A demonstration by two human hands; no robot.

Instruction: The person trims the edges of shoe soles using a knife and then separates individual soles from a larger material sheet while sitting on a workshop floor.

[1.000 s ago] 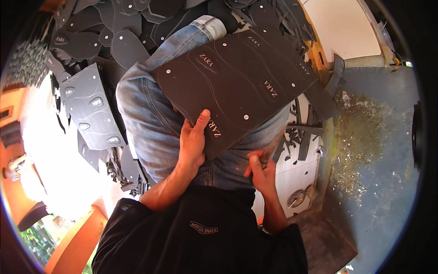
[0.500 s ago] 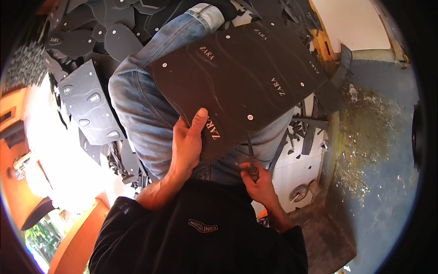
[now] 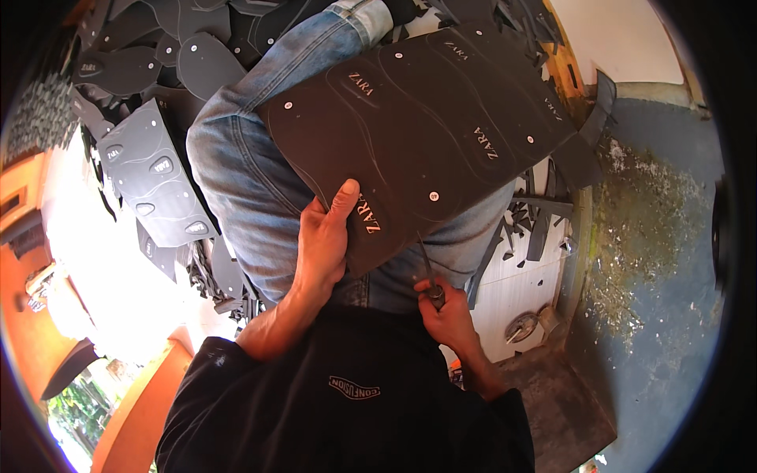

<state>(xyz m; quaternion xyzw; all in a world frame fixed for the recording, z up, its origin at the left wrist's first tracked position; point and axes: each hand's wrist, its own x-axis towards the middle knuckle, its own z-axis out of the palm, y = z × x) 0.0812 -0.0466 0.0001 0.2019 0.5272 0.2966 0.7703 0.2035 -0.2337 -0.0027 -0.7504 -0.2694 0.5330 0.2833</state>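
Observation:
A dark foam-like sheet (image 3: 410, 126) lies tilted across my lap, marked with printed lettering, small round white dots and curved sole-shaped outlines. Its near left corner is gripped by my left hand (image 3: 323, 232), thumb on top and fingers curled beneath. My right hand (image 3: 448, 311) is closed round the handle of a knife (image 3: 428, 264). The narrow blade points up and away, its tip at the sheet's near edge; whether it cuts into the material I cannot tell.
Cut sole-shaped pieces (image 3: 209, 67) are heaped at the far left. Another printed sheet (image 3: 154, 177) rests left of my knee. Dark offcuts (image 3: 524, 225) litter the pale floor on the right, near a round metal-looking object (image 3: 520, 326). A stained blue-grey floor (image 3: 662, 276) lies farther right.
The knife tip has shifted slightly left along the sheet's near edge. The sheet's far right side sits slightly farther right in view. My left hand keeps its grip.

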